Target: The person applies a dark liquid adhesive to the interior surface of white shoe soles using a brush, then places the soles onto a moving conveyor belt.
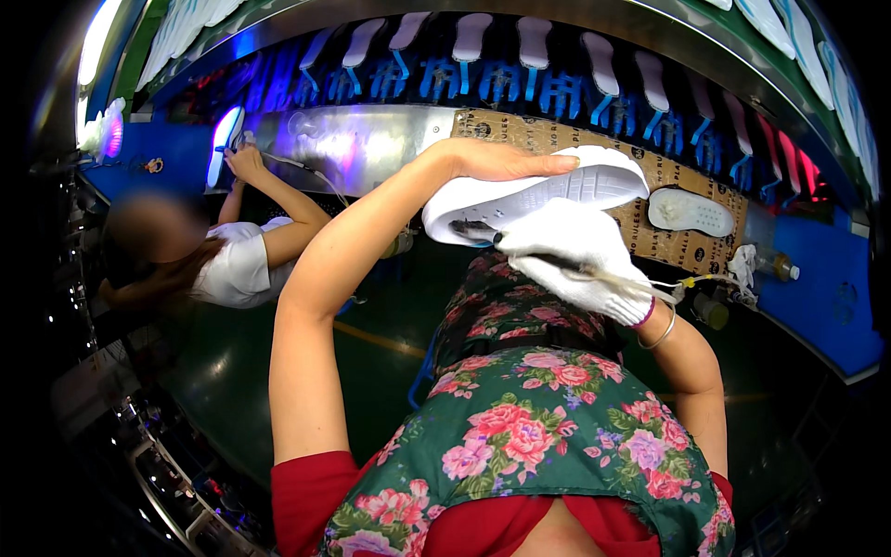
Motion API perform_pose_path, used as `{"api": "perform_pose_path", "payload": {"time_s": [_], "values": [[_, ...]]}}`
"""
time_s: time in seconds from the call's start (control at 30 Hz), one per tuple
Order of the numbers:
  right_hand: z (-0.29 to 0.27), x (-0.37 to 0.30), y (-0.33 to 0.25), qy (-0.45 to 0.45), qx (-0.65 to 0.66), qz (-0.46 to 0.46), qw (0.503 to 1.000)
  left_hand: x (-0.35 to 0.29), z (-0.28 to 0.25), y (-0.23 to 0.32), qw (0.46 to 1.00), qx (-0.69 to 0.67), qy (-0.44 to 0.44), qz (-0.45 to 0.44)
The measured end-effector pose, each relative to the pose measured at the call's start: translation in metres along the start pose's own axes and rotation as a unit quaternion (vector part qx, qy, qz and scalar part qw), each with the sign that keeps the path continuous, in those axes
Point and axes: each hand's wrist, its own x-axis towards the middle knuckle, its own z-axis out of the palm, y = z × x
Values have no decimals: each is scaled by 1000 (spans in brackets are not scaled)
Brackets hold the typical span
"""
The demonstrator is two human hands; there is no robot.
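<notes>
- A factory line fills the far side: a curved conveyor (371, 139) with a shiny metal front, and above it rows of blue racks (483, 79) carrying white insoles.
- The floor (371, 371) below is dark green, with a yellow line running across it.
- A co-worker (241, 260) in a white top sits at far left, one arm raised to the conveyor, well apart from the work in hand.
- A flowered apron (538, 436) over a red top covers the near middle.
- A brown cardboard strip (668, 186) lies along the conveyor to the right; a loose sole (689, 212) rests on it, tread up.
- The shoe (529, 200), white, is held in mid-air at centre, sole turned up and toward the right, likely so that face is open to the brush.
- The left hand (506, 162), bare, lies flat and spread along the shoe's far edge, steadying it from above.
- The right hand (575, 255), in a white glove, is closed around a brush (478, 230); its dark tip touches the shoe's near left end.
- The glove hides part of the shoe's near side.
- A small bottle (784, 267) stands at far right, clear of both hands.
</notes>
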Motion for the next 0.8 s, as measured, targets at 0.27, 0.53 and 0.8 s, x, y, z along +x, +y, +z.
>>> {"api": "perform_pose_path", "payload": {"time_s": [0.27,0.53,0.8], "values": [[-12,3,-5,-15,119,85,989,-5,-5,-9,995,-89,8,51],[-19,-12,15,286,259,204,900,56,47,-84,662,-599,-134,431],[-42,14,24,178,-2,92,980,44,85,-66,748,-557,90,350]]}}
